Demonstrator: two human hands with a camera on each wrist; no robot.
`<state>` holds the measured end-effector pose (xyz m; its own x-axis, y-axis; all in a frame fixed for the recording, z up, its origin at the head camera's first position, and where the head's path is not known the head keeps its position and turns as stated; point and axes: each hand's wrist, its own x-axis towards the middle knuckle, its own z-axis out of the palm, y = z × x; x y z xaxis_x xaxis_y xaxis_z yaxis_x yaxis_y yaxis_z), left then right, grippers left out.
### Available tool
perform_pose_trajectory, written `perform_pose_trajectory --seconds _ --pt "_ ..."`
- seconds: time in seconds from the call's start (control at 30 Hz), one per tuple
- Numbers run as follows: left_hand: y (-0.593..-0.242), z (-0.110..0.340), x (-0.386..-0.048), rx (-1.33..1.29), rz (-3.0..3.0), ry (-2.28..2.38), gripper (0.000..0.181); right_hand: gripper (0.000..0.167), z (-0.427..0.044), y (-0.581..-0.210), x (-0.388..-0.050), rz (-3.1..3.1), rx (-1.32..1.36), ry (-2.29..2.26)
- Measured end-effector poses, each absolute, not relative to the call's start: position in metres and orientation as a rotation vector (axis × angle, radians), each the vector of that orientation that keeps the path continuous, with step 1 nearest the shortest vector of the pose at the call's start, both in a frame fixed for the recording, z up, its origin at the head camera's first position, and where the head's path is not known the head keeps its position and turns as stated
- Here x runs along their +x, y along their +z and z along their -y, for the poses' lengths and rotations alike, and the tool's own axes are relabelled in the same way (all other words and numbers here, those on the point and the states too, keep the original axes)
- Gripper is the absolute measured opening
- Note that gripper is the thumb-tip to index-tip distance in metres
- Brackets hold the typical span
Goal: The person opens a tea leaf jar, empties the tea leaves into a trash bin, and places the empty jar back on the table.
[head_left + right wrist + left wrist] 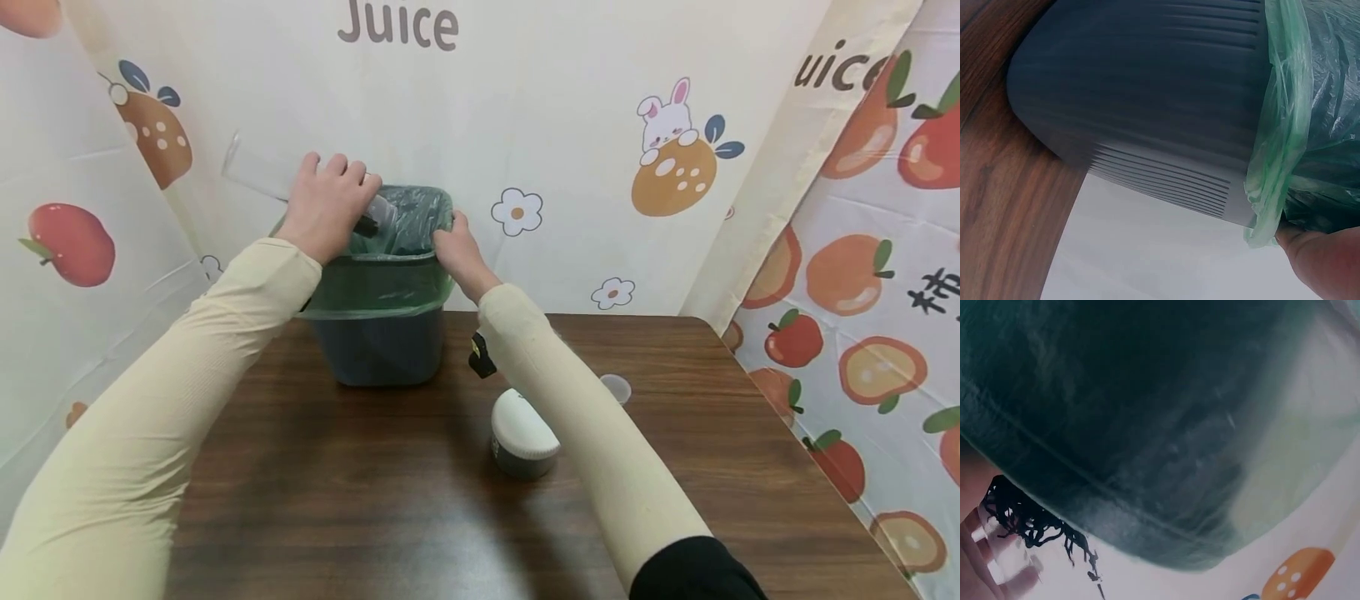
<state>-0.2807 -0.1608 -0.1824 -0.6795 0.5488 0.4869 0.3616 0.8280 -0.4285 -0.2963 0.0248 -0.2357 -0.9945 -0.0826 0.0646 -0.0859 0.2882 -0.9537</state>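
My left hand grips a tall clear cup, lying tilted with one end over the bin. Dark stringy clumps, perhaps wet tea leaves, show by the left fingers in the left wrist view; a dark patch also appears below that hand in the head view. The bin is dark blue-grey and lined with a green plastic bag folded over its rim. At the bin's right rim, my right hand pinches the bag and edge, its thumb visible in the right wrist view. The bin's bottom is hidden.
A jar with a white lid and dark body stands on the brown wooden table, beside my right forearm. Behind that forearm lies a small translucent disc. Printed cloth hangs close behind the bin and along both sides.
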Motion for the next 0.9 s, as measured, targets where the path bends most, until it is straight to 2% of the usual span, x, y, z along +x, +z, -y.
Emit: perform_pose_trajectory --seconds 0.9 --pt "-0.1878 0.1605 -0.2875 -0.698 2.306 0.358 0.025 0.059 -0.0245 -0.2372 -0.3004 2.537 0.183 1.84"
